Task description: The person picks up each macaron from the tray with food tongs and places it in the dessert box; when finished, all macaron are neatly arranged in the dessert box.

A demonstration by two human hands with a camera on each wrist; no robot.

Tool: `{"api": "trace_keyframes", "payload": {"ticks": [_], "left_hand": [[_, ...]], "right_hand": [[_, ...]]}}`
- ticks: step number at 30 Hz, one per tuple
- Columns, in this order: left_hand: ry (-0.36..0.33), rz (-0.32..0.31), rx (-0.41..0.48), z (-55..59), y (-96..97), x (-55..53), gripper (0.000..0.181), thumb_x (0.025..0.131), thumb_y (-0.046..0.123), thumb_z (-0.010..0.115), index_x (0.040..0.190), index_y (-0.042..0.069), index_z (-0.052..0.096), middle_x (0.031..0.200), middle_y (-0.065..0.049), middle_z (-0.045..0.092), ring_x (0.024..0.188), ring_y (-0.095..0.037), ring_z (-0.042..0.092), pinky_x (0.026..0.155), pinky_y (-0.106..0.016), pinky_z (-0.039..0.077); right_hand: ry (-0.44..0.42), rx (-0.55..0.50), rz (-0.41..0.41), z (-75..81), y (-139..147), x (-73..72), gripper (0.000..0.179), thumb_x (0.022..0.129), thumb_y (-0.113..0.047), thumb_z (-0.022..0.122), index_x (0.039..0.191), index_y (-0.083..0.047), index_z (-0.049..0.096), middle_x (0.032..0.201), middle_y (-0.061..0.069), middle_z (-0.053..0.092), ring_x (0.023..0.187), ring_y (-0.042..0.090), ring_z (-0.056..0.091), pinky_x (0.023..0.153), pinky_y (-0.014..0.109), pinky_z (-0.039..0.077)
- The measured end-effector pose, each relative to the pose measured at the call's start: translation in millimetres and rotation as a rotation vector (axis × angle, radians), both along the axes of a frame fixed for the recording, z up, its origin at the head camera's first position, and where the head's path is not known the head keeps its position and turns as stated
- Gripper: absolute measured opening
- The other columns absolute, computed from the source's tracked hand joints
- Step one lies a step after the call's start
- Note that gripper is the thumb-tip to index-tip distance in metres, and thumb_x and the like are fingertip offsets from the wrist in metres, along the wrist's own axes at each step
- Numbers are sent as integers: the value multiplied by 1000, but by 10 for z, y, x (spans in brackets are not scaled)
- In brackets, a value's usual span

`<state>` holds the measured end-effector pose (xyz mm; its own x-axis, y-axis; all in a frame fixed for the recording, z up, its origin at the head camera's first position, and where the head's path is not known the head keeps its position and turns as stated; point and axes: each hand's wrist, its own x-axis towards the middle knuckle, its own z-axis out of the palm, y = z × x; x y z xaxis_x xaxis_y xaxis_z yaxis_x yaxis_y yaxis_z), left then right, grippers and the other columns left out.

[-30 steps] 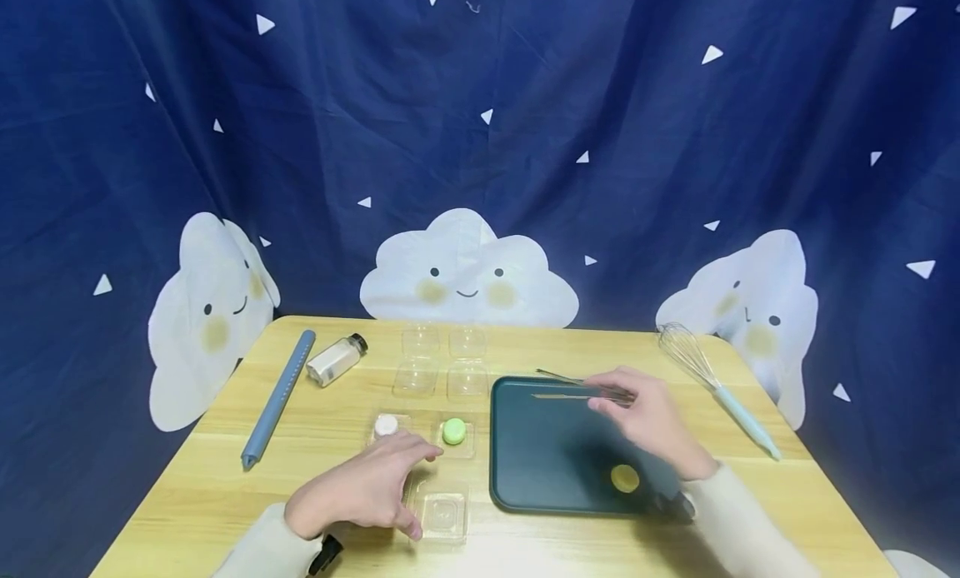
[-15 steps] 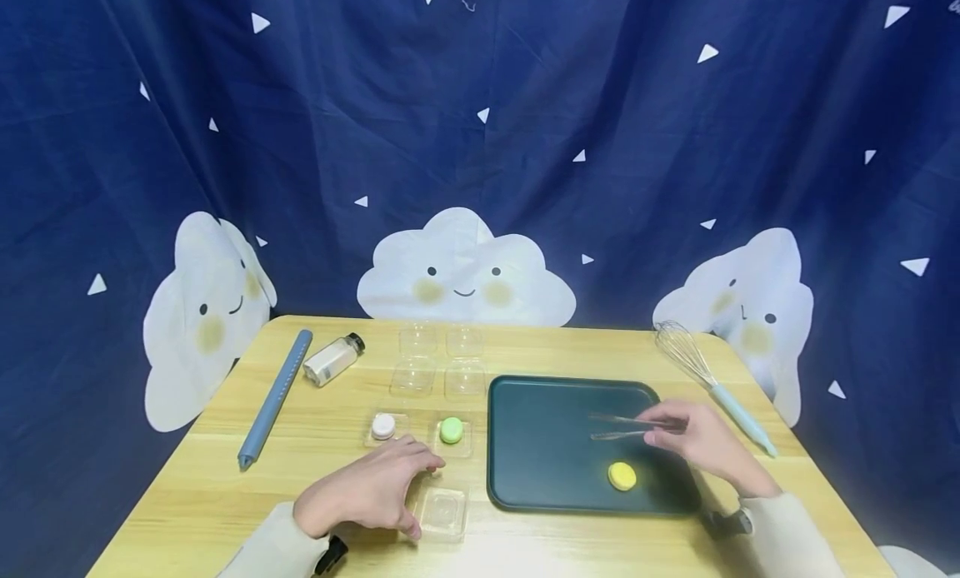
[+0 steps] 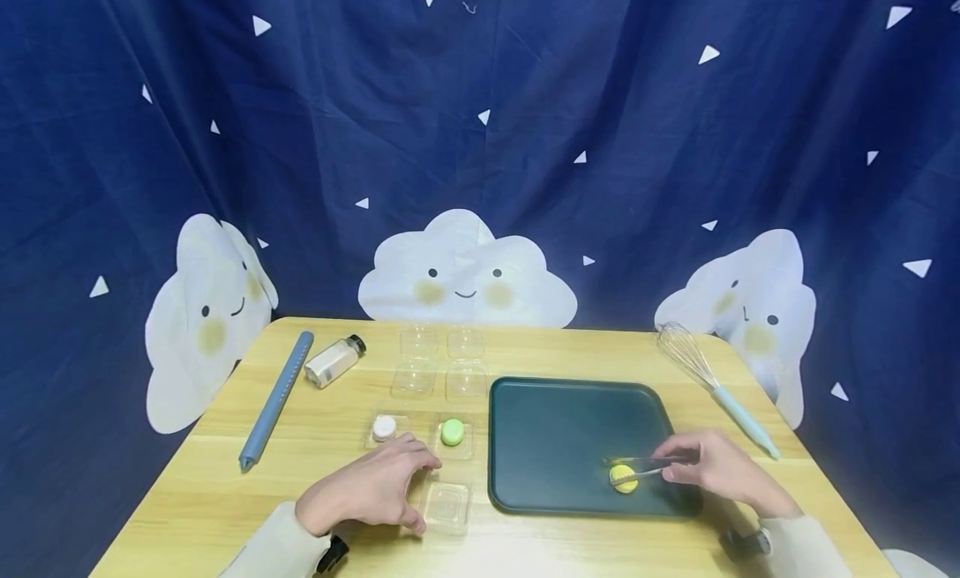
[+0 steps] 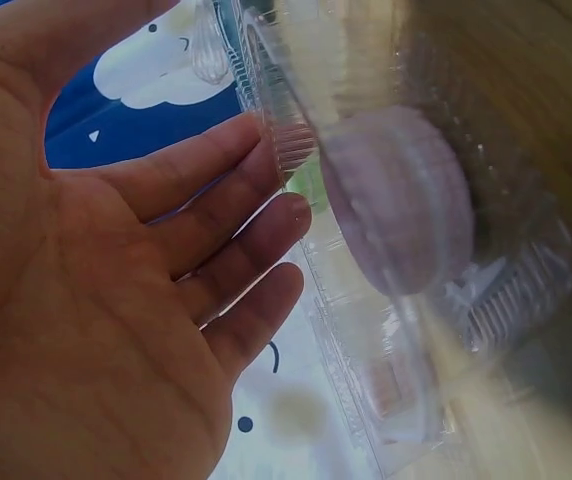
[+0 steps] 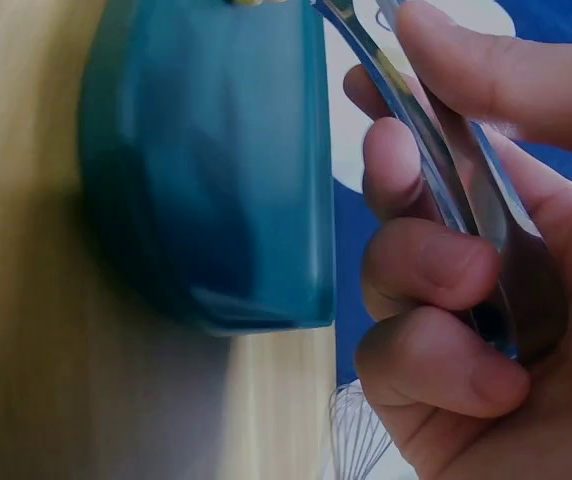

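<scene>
My right hand (image 3: 723, 470) grips metal tongs (image 5: 446, 150), fingers curled round the handle end. The tong arms straddle a yellow macaron (image 3: 623, 483) on the dark green tray (image 3: 555, 503). My left hand (image 3: 371, 488) rests low with loosely bent fingers, thumb at the edge of a clear plastic container (image 3: 447, 509). In the left wrist view its palm is open beside another clear container, which holds a pinkish macaron (image 4: 401, 200); the hand hides this one in the head view. Farther back, a white macaron (image 3: 384, 428) and a green macaron (image 3: 452, 432) sit in clear containers.
Several clear plastic pieces (image 3: 466, 381) stand at the back middle. A blue-grey rolling pin (image 3: 276, 403) and a black-capped shaker bottle (image 3: 334, 362) lie on the left. A whisk with a pale blue handle (image 3: 744, 420) lies on the right. A blue curtain (image 3: 480, 161) hangs behind the table.
My right hand has moved right and toward me with the tongs, from over the tray's back to the yellow macaron. My left hand has hardly moved.
</scene>
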<state>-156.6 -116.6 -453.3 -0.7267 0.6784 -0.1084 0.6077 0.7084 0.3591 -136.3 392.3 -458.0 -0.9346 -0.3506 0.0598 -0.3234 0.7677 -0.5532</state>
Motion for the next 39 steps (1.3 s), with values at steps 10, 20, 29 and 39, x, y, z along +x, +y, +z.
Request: {"api": "trace_keyframes", "payload": {"ticks": [10,20,29,39], "left_hand": [[27,11,11,-24,11,-9,75,65,50,89,127,15,67,126,4,68,117,-14,57,106,-42,52],[26,26,6,-5,7,-14,75,65,51,89,127,16,67,127,3,67,119,-16,57,108,-45,50],[19,37,10,-22,-3,-4,76,65,51,89,127,15,67,129,1,67,124,-21,57,113,-51,46],[10,38,13,-36,-6,-19,75,65,51,89,127,16,67,128,2,67,128,-23,56,118,-53,41]], "right_hand": [[-71,-73,80,-91,101,20,21,86,-18,78,107,-18,78,104,1,79,93,3,69,79,21,55],[-73,-50,85,-61,110,32,23,87,-19,77,109,-12,78,108,7,79,100,-6,64,82,18,54],[-45,-40,28,-120,29,-11,15,87,-21,76,102,-17,80,95,-5,77,86,-6,61,72,19,50],[37,-23,10,-126,-28,-45,11,87,-21,77,97,-18,81,92,-5,77,86,-7,60,72,21,51]]}}
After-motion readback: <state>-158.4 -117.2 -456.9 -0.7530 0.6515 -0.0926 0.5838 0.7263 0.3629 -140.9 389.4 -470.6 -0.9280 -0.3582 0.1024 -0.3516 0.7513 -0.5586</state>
